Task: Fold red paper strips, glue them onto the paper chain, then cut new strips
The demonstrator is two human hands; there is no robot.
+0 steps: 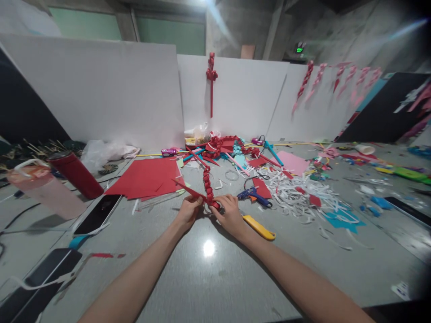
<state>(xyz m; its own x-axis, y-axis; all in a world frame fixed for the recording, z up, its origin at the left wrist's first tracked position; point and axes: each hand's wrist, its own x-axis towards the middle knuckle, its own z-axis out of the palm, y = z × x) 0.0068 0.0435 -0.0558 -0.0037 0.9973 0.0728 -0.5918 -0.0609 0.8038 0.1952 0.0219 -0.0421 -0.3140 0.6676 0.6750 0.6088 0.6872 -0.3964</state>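
Pinching red strip (189,189) with left grip (188,211), red chain (208,183) with right grip (230,212), tumbler (76,175) beside lidded bottle (47,190), contents unclear

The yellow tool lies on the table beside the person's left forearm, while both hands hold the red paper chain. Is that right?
Not quite: the head view shows the yellow tool on the table beside the right forearm. The left hand and right hand do hold the red paper chain.
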